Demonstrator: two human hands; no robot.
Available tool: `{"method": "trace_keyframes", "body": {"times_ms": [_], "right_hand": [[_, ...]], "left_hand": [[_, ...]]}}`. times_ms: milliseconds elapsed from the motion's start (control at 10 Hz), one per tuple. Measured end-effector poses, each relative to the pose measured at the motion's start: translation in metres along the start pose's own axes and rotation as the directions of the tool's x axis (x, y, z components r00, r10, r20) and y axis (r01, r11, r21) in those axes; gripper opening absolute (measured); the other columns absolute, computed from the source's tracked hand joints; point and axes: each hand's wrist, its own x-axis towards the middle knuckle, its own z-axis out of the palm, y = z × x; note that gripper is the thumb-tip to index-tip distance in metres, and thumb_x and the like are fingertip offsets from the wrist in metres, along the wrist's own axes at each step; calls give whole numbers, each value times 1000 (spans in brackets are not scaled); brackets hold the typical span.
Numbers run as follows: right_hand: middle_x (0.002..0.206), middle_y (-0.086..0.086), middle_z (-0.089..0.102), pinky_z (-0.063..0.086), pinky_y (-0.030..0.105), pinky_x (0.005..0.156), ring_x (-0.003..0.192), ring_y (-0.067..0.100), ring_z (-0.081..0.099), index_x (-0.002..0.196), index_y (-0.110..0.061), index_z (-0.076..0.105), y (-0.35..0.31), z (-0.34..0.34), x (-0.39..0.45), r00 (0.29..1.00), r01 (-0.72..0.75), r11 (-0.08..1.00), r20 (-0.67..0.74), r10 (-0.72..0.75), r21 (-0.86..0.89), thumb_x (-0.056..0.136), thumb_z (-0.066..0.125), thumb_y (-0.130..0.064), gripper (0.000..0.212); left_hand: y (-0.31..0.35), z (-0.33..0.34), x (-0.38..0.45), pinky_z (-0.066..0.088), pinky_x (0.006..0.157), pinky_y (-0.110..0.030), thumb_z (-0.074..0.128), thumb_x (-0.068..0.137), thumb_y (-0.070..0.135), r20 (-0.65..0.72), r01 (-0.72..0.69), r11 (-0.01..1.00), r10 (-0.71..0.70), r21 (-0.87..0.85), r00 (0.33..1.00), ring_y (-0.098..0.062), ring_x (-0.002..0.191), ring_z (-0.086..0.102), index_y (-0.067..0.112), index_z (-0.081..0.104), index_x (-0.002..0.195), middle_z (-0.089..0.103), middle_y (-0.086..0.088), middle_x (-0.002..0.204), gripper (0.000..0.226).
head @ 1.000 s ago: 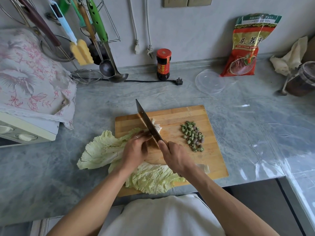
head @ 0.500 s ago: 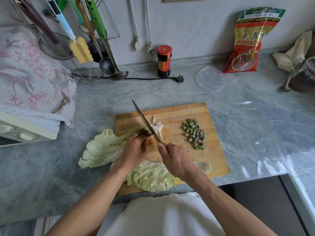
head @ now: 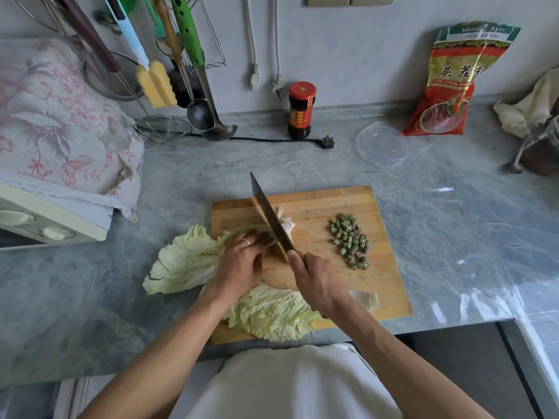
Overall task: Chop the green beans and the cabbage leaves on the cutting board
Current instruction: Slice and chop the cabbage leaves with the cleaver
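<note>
now the right hand (head: 319, 284), fingers wrapped round the cleaver (head: 272, 220), has dropped the blade back onto the cabbage stems (head: 286, 223) on the cutting board (head: 381, 285), while the left hand (head: 242, 261) presses the cabbage leaves (head: 184, 261) down beside the chopped green beans (head: 351, 241), so more slices come.

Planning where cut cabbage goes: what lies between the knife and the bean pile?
Head view: white cabbage strips beside the knife, then bare board up to the beans.
</note>
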Motion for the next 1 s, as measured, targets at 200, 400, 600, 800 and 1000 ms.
{"method": "trace_keyframes", "body": {"times_ms": [200, 400, 600, 800, 1000], "right_hand": [[70, 9, 47, 39, 46, 59, 61, 26, 42, 71, -32, 35, -8, -8, -21, 989, 146, 989, -27, -145, 24, 108, 33, -38, 37], [63, 8, 38, 36, 45, 50, 53, 39, 41, 71, -20, 29, -9, 0, -21, 985, 169, 985, -52, -167, 43, 109, 37, -27, 39], [73, 12, 50, 39, 40, 61, 63, 29, 48, 82, -14, 47, -8, 4, -17, 989, 146, 989, -10, -146, 6, 107, 30, -42, 41], [86, 9, 56, 38, 33, 72, 78, 25, 51, 97, -10, 53, -12, 7, 0, 998, -11, 999, 62, 14, -45, 99, 23, -59, 57], [72, 14, 51, 43, 46, 60, 63, 29, 47, 73, -22, 43, -10, -6, -9, 994, 110, 993, -9, -110, 30, 107, 32, -39, 40]], "left_hand": [[6, 4, -1, 47, 106, -42, 65, 91, 2, -7, 121, 992, -122, -28, 993, -18, 123, 59, 15, 72, 117, 70, 1, 122, 30], [11, 2, -1, 50, 101, -35, 66, 88, -3, -31, 113, 990, -116, -89, 993, -19, 117, 62, 14, 73, 115, 71, -3, 119, 33], [10, 3, -2, 50, 97, -26, 67, 86, -5, -73, 114, 983, -125, -142, 989, -16, 110, 63, 14, 75, 110, 70, -5, 115, 31], [8, 3, -4, 48, 95, -19, 68, 84, -7, -47, 72, 979, -83, -192, 995, -19, 107, 65, 11, 76, 107, 70, -6, 113, 30], [8, 1, -1, 46, 100, -19, 70, 85, -5, -37, 105, 979, -113, -176, 993, -18, 110, 65, 10, 76, 107, 71, -6, 114, 28]]}}
